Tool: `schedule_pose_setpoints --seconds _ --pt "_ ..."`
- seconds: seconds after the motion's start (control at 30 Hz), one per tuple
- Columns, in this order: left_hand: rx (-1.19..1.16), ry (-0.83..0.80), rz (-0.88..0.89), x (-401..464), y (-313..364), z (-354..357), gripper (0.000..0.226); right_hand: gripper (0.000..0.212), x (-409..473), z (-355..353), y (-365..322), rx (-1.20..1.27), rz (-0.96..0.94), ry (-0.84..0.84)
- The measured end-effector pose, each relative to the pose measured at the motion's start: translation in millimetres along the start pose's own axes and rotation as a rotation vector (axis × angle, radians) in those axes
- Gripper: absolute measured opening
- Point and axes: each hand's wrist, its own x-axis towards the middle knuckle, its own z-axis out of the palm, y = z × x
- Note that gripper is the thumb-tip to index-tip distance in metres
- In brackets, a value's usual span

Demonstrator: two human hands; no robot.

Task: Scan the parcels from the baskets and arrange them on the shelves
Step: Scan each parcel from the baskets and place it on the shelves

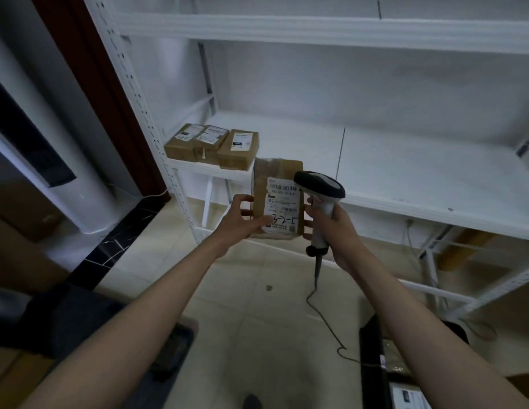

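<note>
the parcel [276,199] was wrapped in brown cardboard under glossy, wrinkled tape, and a white paper label [283,208] was stuck to it. the scanner [320,196] was moulded in smooth plastic, grey and black. the shelf [405,172] was made of white-painted metal, matt. the floor [242,290] was laid with smooth pale tiles.

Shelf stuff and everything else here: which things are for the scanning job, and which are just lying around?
For the job:
held parcel
barcode scanner
left hand
right hand
three shelved parcels
white shelf

Just lying about:
white pillar
dark cloth
</note>
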Motion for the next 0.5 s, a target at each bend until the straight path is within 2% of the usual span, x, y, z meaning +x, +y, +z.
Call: schedule_pose_setpoints --seconds 0.13,0.27,0.5 --pt "0.0 -0.008 0.007 48.5 8.7 -21.1 0.071 0.026 42.0 21.3 -15.2 -0.004 0.009 0.007" --pt "-0.001 -0.011 0.025 102.8 21.0 -31.5 0.074 0.026 92.2 29.0 -31.8 0.013 0.009 0.024" --pt "0.171 0.017 0.126 207.1 19.7 -25.7 0.079 0.027 205.2 30.7 -24.9 0.027 0.063 0.034"
